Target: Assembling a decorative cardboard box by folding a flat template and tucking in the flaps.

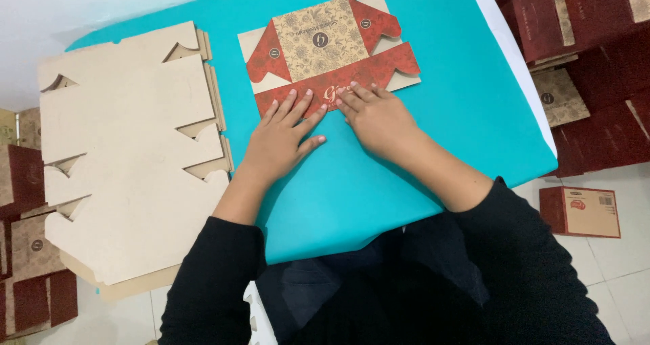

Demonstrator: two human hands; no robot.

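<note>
A flat die-cut box blank [325,44], red and tan with a floral print, lies on the turquoise table [420,155]. My left hand [281,138] presses flat on the blank's near red panel, fingers spread. Beside it my right hand [376,115] also presses down on that same near edge, fingers together. Both hands hold nothing; they lie palm-down on the cardboard. Black sleeves cover my forearms.
A stack of plain brown unfolded blanks [128,148] covers the table's left side and overhangs its edge. Red and tan folded boxes [582,20] are piled on the floor at the right, one small red box [581,211] lies apart, more boxes [27,250] sit at the left.
</note>
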